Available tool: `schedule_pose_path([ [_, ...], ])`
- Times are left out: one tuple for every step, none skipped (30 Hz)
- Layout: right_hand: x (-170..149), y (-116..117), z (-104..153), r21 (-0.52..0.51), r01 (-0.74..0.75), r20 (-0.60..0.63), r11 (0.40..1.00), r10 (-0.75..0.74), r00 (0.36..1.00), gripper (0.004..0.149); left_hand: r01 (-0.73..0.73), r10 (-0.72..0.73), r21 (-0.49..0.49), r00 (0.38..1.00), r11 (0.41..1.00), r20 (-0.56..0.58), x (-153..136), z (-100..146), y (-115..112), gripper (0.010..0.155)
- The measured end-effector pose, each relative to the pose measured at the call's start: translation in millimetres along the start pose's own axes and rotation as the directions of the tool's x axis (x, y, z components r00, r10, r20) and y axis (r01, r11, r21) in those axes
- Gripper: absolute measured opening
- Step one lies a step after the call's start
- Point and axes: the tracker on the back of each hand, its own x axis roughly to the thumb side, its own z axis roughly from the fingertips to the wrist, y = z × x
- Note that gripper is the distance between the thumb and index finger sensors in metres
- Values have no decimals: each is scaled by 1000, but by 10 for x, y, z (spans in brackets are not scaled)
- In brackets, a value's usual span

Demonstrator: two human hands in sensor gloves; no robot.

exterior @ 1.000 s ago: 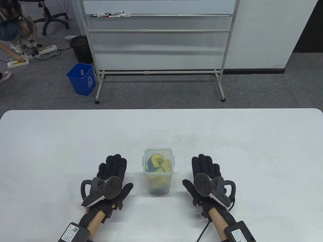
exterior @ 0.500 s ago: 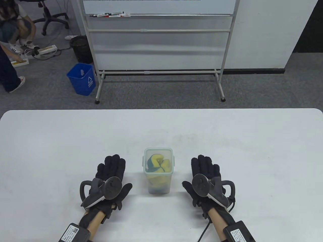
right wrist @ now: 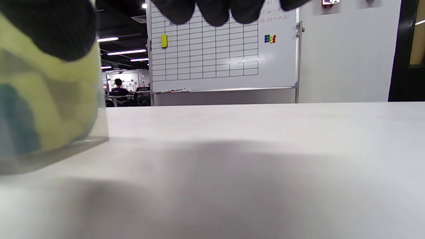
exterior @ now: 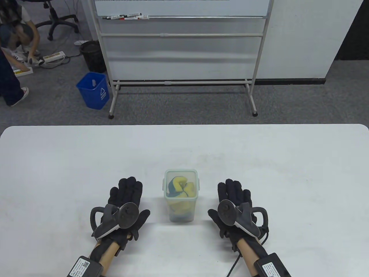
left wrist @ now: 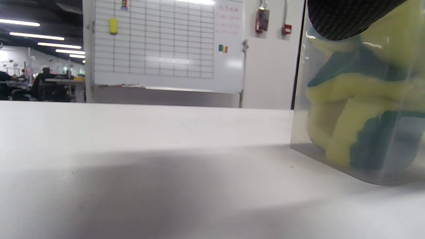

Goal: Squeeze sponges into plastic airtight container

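Resting both hands flat on the white table (exterior: 57, 161), palms down, fingers stretched out toward 12 o'clock. My left hand (exterior: 126, 202) lies at 9 o'clock of the plastic airtight container (exterior: 181, 196); my right hand (exterior: 234, 202) lies at 3 o'clock of it. Neither hand touches the container; a strip of bare table shows on each side. Both hands lie spread and hold nothing. A tracker sits on the back of each.

Container stands upright, lidless, near the table's 6 o'clock edge, between my thumbs. Sponges (exterior: 180, 189), yellow with dark green backing, are crammed inside, folded against one another, filling it from base to just under the rim.

Left wrist view: container wall (left wrist: 362, 109) at 3 o'clock, sponges pressed against the clear plastic, one gloved fingertip (left wrist: 345, 16) at the top edge. Right wrist view: same container (right wrist: 49, 109) at 9 o'clock, gloved fingertips (right wrist: 212, 11) hanging in at 12 o'clock.

Beyond the table at 12 o'clock: whiteboard on a stand (exterior: 181, 43). Blue bin (exterior: 93, 91) on the floor at 10 o'clock.
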Motion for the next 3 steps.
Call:
schedule_pose_path([
  [-2,4,-2,0,1,-1,1000,-1,1000,93,1,-1,-1,1000,1000,1,0,0,-1,90],
  [-3,3,-2,0,2,-2,1000,-2,1000,93,1,-1,-1,1000,1000,1,0,-1,-2,90],
  [-6,7,-3,-1,6,-4,1000,-6,1000,93,3,-3,-2,1000,1000,2,1,-1,-3,90],
])
